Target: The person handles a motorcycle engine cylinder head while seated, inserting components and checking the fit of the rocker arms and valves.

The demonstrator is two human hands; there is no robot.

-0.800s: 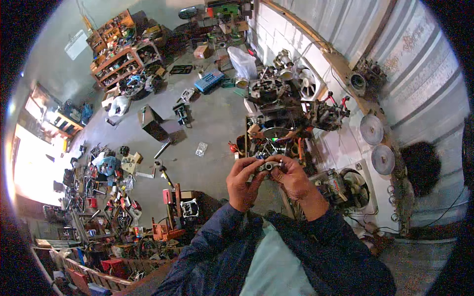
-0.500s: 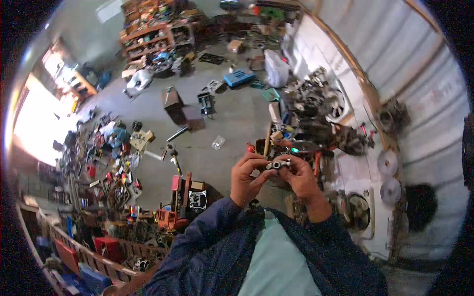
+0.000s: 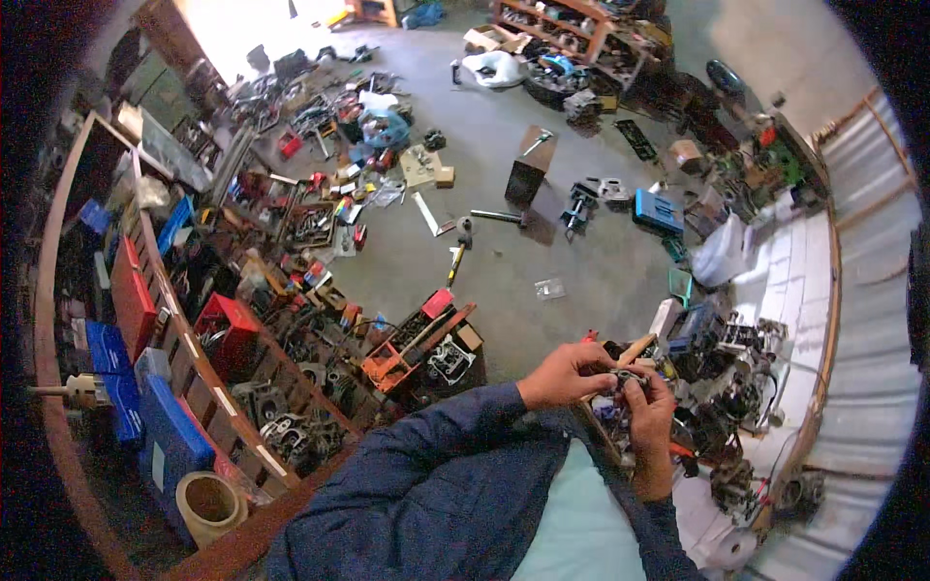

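Note:
At the lower middle right of the head view, my left hand (image 3: pixel 567 373) and my right hand (image 3: pixel 647 412) meet around a small dark metal part (image 3: pixel 630 380). Both have their fingertips closed on it, partly hiding it. In the two earlier pictures it shows a round bore. Just beyond and under my hands lies a cluttered pile of mechanical parts, with a pale wooden handle (image 3: pixel 637 351) and a dark blue case (image 3: pixel 690 329).
Bare grey floor (image 3: pixel 407 271) holds a dark box (image 3: pixel 528 165), a light blue case (image 3: pixel 659 208) and an orange stand (image 3: pixel 387 363). Wooden racks (image 3: pixel 179 339) with toolboxes run along the left. Parts line the metal-sheet wall (image 3: pixel 852 387) at right.
The view has swung to the left, bringing the left-hand racks further into sight. My hands, still on the metal part, now sit lower and further right in the picture.

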